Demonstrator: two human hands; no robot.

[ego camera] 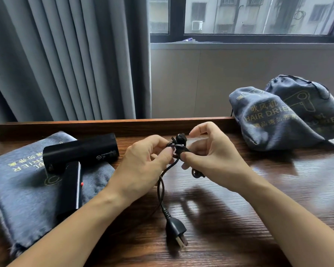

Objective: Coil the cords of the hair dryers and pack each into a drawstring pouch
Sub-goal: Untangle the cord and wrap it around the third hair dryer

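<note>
A black hair dryer point(79, 153) lies on a flat grey drawstring pouch point(17, 189) at the left of the wooden table. Its black cord point(161, 185) is bunched into a small coil point(178, 144) at mid-table, held above the surface. My left hand point(143, 166) pinches the coil from the left. My right hand point(208, 155) pinches it from the right, with the forefinger arched over the top. The loose cord end hangs down to the plug point(176, 231), which lies on the table near me.
Two filled grey pouches, one in front point(268, 120) and one behind it point(312, 105), printed "HAIR DRIER", lean at the back right. A raised wooden ledge point(114, 125) runs along the table's far edge. Grey curtains point(66, 54) hang behind on the left, with a window to their right.
</note>
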